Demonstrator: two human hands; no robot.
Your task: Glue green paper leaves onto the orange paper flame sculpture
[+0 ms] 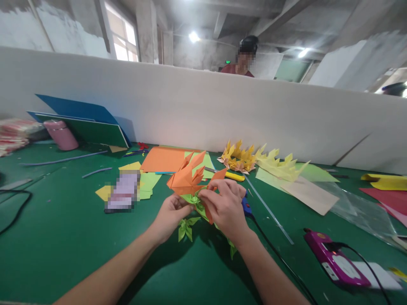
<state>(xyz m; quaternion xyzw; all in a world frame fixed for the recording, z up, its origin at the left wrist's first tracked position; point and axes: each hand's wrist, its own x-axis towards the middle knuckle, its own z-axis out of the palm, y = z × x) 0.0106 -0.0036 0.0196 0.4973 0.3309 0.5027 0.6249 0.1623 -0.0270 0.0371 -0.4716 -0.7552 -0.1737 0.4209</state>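
Forearms (127, 250) — two-handed grip (171, 214) (227, 207) pinches papercraft (184, 183)

Ceiling lamps (193, 37) and a window (121, 31) glare white; soft shadows darken the worktop (76, 254) beneath the left hand (170, 216) and right hand (227, 207). Wide-angle distortion stretches the slightly blurred edges; pixelation masks the phone (123, 190).

Petals (185, 182), centre: a vivid orange
Leaves (182, 231), lower middle: light green
Table (63, 245): dark green
Bottle (62, 135), left: pink
Crown (240, 164), right of centre: golden yellow
Device (327, 254), lower right: magenta with white
Bundle (12, 133), left edge: red and white
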